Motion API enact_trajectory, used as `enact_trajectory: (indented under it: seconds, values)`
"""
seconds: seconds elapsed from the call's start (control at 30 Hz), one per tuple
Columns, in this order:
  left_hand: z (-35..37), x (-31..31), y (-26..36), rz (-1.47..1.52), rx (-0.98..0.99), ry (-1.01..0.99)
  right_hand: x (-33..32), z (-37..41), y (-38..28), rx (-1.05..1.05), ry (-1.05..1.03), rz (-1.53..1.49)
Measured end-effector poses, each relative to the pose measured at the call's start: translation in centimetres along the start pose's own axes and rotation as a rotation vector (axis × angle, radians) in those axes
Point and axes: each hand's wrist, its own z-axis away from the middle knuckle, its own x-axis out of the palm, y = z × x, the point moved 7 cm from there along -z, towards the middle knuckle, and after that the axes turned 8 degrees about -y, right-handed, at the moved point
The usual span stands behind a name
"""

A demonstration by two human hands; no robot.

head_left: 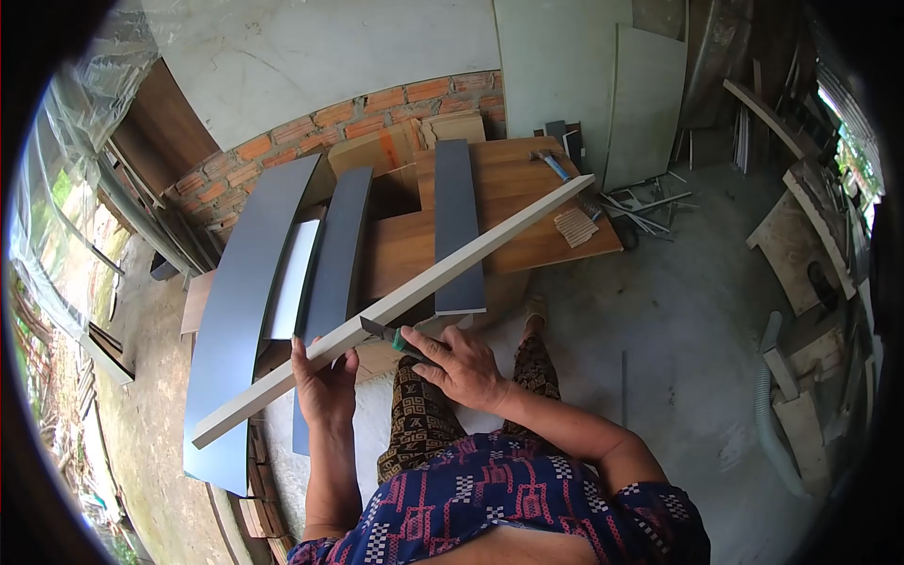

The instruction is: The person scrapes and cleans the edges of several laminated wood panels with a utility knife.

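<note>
My left hand (325,381) is closed around a long pale strip (480,247), with the thumb and fingers on either side of it. The strip slants from the lower left to the upper right above the boards. My right hand (463,369) grips a green-handled knife (403,343), its index finger stretched along the handle. The knife's dark blade touches or lies very close to the strip's near side, just right of my left hand. Under the strip lie several dark grey boards, among them a short one (457,212) and a wide one (247,301).
A brown wooden panel (400,247) supports some of the boards. On its right part lie a hammer (549,164) and a piece of corrugated cardboard (575,228). Thin offcuts (650,209) litter the floor behind. Stacked scrap and a grey hose (767,414) line the right side.
</note>
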Motion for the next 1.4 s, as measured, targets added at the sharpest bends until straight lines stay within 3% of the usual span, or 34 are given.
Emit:
enact_trajectory:
  seconds: [0.23, 0.4, 0.7, 0.8, 0.87, 0.9, 1.0, 1.17, 1.27, 1.4]
  values:
    - [-0.1, -0.7, -0.1, 0.082, -0.066, 0.033, -0.2, 0.1, 4.0, 0.075, 0.144, 0.151]
    - [-0.4, -0.9, -0.3, 0.109, -0.121, -0.007, -2.2, 0.9, 10.1, 0.363, 0.159, 0.094]
    - [0.8, 0.6, -0.2, 0.086, -0.104, 0.021, -6.6, 3.2, 22.8, 0.727, 0.373, -0.12]
    - [0.9, 0.9, 0.0, 0.049, -0.084, 0.031, -7.1, 2.2, 18.2, 0.6, 0.33, -0.138]
    - [0.9, 1.1, 0.0, 0.05, -0.093, 0.02, -7.1, 1.2, 13.3, 0.348, 0.327, 0.026]
    - [0.8, 1.0, 0.1, 0.049, -0.099, 0.024, -6.0, 1.2, 12.3, 0.354, 0.189, 0.09]
    - [1.0, 1.3, 0.0, 0.063, -0.132, 0.014, -3.7, 1.4, 11.1, 0.174, 0.181, 0.16]
    - [0.9, 1.2, -0.2, 0.098, -0.176, 0.008, -5.1, 1.4, 15.5, 0.294, 0.204, 0.22]
    - [0.6, 1.0, -0.3, 0.098, -0.18, 0.01, -6.7, 2.0, 20.3, 0.33, 0.329, 0.245]
    - [0.5, 0.8, -0.2, 0.059, -0.147, 0.029, -8.8, 2.7, 26.9, 0.577, 0.288, 0.291]
